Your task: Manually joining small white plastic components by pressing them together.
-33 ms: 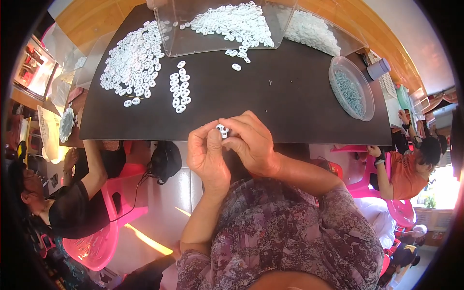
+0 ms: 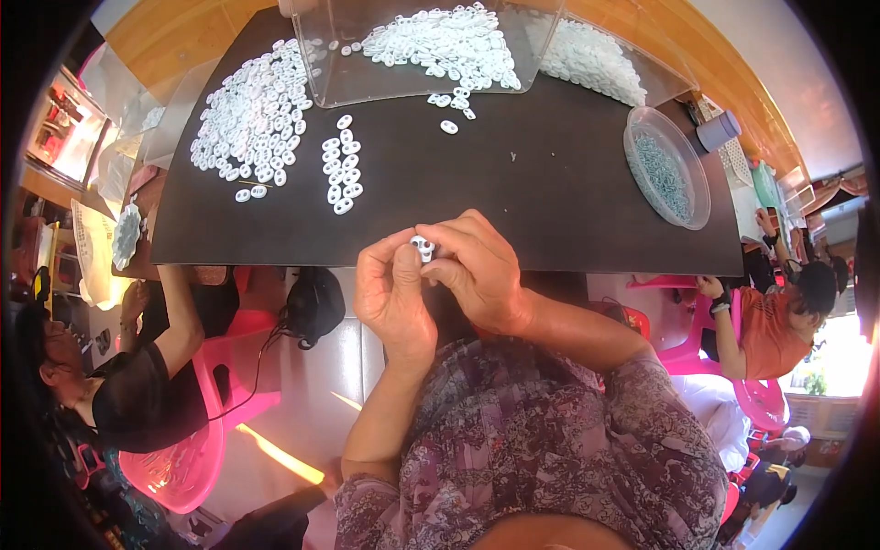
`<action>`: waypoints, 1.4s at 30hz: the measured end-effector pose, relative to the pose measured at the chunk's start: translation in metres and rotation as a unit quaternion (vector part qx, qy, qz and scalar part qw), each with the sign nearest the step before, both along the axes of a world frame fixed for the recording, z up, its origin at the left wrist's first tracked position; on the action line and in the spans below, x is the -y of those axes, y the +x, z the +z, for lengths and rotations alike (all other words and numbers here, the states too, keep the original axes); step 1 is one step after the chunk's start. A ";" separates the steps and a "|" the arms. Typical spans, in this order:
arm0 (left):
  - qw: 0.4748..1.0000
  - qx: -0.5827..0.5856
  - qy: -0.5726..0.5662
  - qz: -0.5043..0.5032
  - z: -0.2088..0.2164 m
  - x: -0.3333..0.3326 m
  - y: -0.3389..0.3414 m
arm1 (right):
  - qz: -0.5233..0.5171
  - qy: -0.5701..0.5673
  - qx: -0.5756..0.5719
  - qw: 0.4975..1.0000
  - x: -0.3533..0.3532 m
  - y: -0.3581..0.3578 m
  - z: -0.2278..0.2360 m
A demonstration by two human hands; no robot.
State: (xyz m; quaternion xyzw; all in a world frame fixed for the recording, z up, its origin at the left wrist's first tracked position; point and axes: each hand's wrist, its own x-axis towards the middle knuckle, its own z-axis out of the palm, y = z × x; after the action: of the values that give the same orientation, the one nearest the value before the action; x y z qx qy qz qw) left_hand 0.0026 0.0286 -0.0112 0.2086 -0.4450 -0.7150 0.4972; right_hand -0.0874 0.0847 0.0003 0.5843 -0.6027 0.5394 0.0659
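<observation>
A small white plastic piece with dark holes (image 2: 422, 247) is pinched between the fingertips of both hands, just over the table's near edge. My left hand (image 2: 394, 293) grips it from the left, thumb upright against it. From the right, my right hand (image 2: 481, 275) closes thumb and forefinger on it. Fingers cover part of the piece. Beyond my hands, a short double column of white oval two-holed pieces (image 2: 342, 174) lies on the dark table (image 2: 550, 202). A large pile of similar pieces (image 2: 252, 119) spreads to its left.
A clear bin (image 2: 422, 95) at the back holds more white pieces, some spilling out in front. Right of it sits a heap of whitish parts (image 2: 591, 60). A round clear dish (image 2: 695, 206) contains small bluish metal parts. Other people sit on pink chairs at both sides.
</observation>
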 end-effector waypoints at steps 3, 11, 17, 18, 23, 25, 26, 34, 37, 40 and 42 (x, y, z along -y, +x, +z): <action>1.000 -0.006 0.023 -0.009 0.008 -0.001 0.000 | -0.008 0.009 0.023 1.000 -0.001 0.000 -0.002; 0.998 0.009 -0.052 -0.026 -0.003 0.004 0.006 | -0.011 -0.014 0.029 0.999 0.000 -0.001 -0.004; 0.997 0.014 -0.076 -0.021 -0.007 0.002 0.005 | -0.014 -0.012 0.036 0.999 0.001 0.003 -0.006; 0.996 0.019 -0.083 -0.008 -0.008 0.001 0.005 | -0.014 -0.012 0.036 0.999 0.001 0.003 -0.006; 0.996 0.012 -0.091 0.009 -0.010 -0.003 0.005 | -0.009 -0.036 0.013 0.999 0.002 0.005 -0.007; 0.995 0.015 -0.095 0.015 -0.009 -0.005 0.004 | -0.004 -0.038 0.009 0.999 0.001 0.005 -0.006; 0.995 0.015 -0.094 0.015 -0.009 -0.005 0.004 | 0.001 -0.040 0.006 0.999 0.001 0.005 -0.006; 0.992 0.016 -0.115 0.041 -0.014 -0.009 0.000 | -0.007 -0.040 -0.013 0.999 0.001 0.005 -0.007; 0.988 0.038 -0.142 0.055 -0.012 -0.011 -0.001 | -0.017 -0.048 -0.025 0.998 0.001 0.005 -0.008; 0.986 0.036 -0.151 0.059 -0.015 -0.011 -0.002 | -0.023 -0.064 -0.042 0.997 0.003 0.005 -0.009; 0.983 0.041 -0.165 0.067 -0.017 -0.010 -0.002 | -0.025 -0.070 -0.052 0.996 0.003 0.005 -0.010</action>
State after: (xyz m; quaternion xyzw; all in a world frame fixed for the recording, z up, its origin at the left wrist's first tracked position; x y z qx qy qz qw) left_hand 0.0006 0.0390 -0.0280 0.1829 -0.5617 -0.5876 0.5530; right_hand -0.0820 0.0812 -0.0101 0.5901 -0.5741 0.5471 0.1512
